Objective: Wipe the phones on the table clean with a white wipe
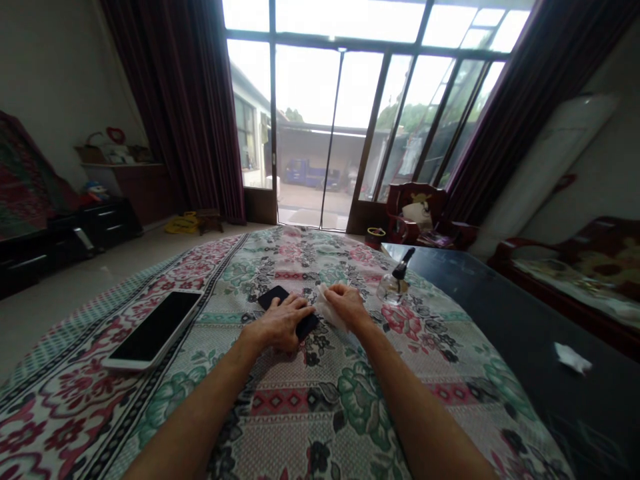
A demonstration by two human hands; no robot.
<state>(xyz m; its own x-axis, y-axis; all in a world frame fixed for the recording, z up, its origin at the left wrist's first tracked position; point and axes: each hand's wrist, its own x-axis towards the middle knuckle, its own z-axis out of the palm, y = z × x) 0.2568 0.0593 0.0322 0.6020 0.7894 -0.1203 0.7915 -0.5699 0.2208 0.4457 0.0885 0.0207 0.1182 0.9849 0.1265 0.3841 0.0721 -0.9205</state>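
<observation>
My left hand (pixel 283 325) lies across a dark, flat, phone-shaped slab (pixel 307 327) and holds it against the patterned cloth. The slab's middle is covered by my fingers; its two ends show. Just to the right, my right hand (pixel 346 305) pinches a thin white tissue (pixel 330 313), which hangs below the fingers close to the slab's right end. A clear spray bottle (pixel 393 288) with a black top stands upright beyond my right hand. On the left lies a white-framed smartphone (pixel 155 331) with a black screen, apart from both hands.
The floral cloth (pixel 280 440) spreads under everything I handle. Along its right side runs a dark tabletop (pixel 520 327), with a crumpled white tissue (pixel 573 359) on it. A wooden chair (pixel 417 207) and glass doors (pixel 310 133) stand beyond.
</observation>
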